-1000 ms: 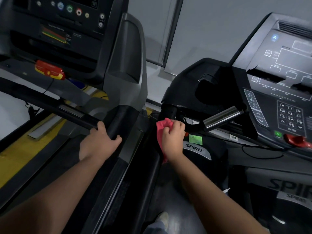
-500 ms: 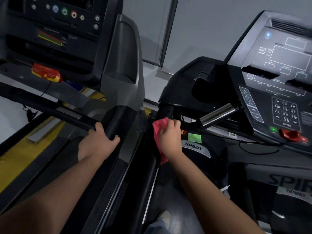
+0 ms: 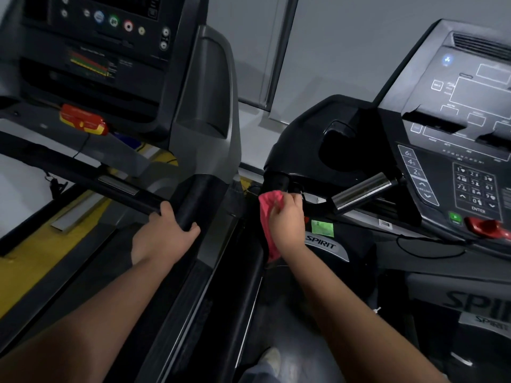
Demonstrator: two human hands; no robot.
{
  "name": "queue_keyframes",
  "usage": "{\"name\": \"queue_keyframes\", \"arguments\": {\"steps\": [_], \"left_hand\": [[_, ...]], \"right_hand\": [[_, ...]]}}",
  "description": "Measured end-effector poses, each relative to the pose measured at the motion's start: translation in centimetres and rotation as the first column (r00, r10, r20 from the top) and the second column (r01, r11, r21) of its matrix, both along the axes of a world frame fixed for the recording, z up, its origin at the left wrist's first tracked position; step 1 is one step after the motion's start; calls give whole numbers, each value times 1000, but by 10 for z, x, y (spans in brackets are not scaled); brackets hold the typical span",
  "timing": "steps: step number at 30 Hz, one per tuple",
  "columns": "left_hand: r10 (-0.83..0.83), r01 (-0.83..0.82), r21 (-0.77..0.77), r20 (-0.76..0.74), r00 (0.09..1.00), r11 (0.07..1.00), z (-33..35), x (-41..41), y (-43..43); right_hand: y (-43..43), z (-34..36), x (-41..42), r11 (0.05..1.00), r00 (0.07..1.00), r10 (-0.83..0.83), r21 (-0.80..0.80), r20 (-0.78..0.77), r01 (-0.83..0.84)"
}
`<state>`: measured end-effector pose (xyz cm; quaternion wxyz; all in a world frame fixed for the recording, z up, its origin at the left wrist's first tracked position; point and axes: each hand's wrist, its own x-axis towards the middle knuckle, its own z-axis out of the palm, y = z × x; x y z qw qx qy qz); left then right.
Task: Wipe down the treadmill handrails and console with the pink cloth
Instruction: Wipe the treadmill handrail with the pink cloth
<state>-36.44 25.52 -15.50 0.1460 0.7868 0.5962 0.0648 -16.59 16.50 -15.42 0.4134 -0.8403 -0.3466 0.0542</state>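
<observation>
The right hand [image 3: 287, 222] had its fingers curled round the cloth [image 3: 265, 217] and pressed it against the black right rail [image 3: 276, 181], just below where that rail met the dark housing of the right console [image 3: 470, 111]. Some of the pink cloth bunched above the knuckles; the rest hung down beside the wrist. The left hand [image 3: 163, 236] gripped the left rail [image 3: 193, 200], fingers wrapped round it, holding nothing else. Both forearms reached forward from the bottom of the view. A silver bar [image 3: 362, 192] jutted out near the right hand, apart from it. A green sticker [image 3: 322, 228] sat just beside the right wrist, above a SPIRIT badge [image 3: 320, 244]. The left console [image 3: 105, 37] showed a row of round buttons, with a red key [image 3: 83, 120] below it. A shoe [image 3: 272, 357] stood on the floor between the two treadmills
</observation>
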Motion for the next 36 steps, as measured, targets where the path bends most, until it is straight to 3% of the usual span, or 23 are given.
{"name": "queue_keyframes", "arguments": {"steps": [4,11,18,27,31,36], "left_hand": [[-2,2,8,-6,1000,1000,0,-1,0],[-1,1,10,7,1000,1000,-2,-1,1],[3,-3,5,5,1000,1000,0,0,1],[5,-5,4,3,1000,1000,0,0,0],[9,-9,2,17,1000,1000,1,0,-1],[7,-7,-1,20,1000,1000,2,0,0]], "right_hand": [[14,13,7,998,999,-51,23,-8,51],[-4,-1,5,998,1000,-2,-60,-1,2],[34,21,19,991,999,-47,-122,14,48],[12,6,16,984,984,59,-176,168,-29],[32,15,20,985,989,2,-168,146,23],[29,8,13,973,973,-3,-222,232,56]]}}
